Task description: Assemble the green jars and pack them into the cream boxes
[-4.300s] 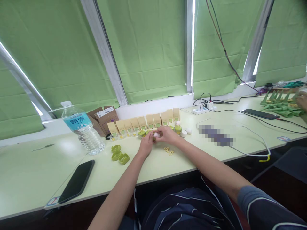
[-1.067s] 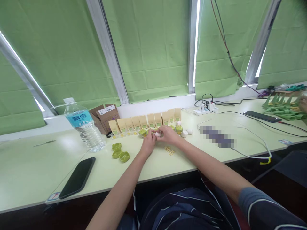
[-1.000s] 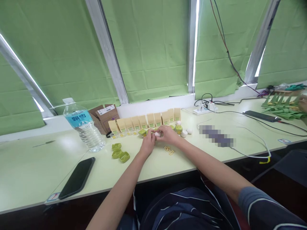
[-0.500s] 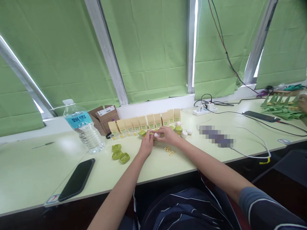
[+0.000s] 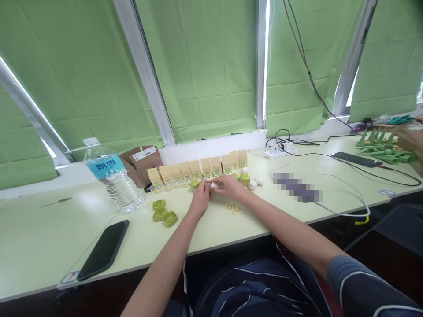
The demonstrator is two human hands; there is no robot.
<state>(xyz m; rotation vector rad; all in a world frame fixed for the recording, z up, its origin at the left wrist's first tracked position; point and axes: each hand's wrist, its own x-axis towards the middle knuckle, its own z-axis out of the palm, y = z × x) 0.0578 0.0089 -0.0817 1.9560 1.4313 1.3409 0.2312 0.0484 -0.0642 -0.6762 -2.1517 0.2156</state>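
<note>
My left hand (image 5: 200, 199) and my right hand (image 5: 229, 186) meet at the middle of the pale green table (image 5: 39, 229). Both pinch a small white round piece (image 5: 214, 186) between their fingertips. Just behind them stands a row of small tan boxes with green labels (image 5: 198, 168). Small green caps (image 5: 245, 178) and white round pieces (image 5: 255, 183) lie to the right of my hands. Three green open shells (image 5: 164, 212) lie to the left, and yellow rings (image 5: 231, 208) lie just below my right hand.
A water bottle (image 5: 110, 175) stands at the left, with brown cardboard boxes (image 5: 141, 160) behind it and a black phone (image 5: 103, 249) near the front edge. A power strip (image 5: 280, 152), cables and another phone (image 5: 354, 158) lie at the right. Another person's hand (image 5: 410, 138) rests by green cones (image 5: 385, 145).
My hands stay together on the white piece with only small finger shifts. The view has drifted slightly. The other person's hand at far right has come further into view.
</note>
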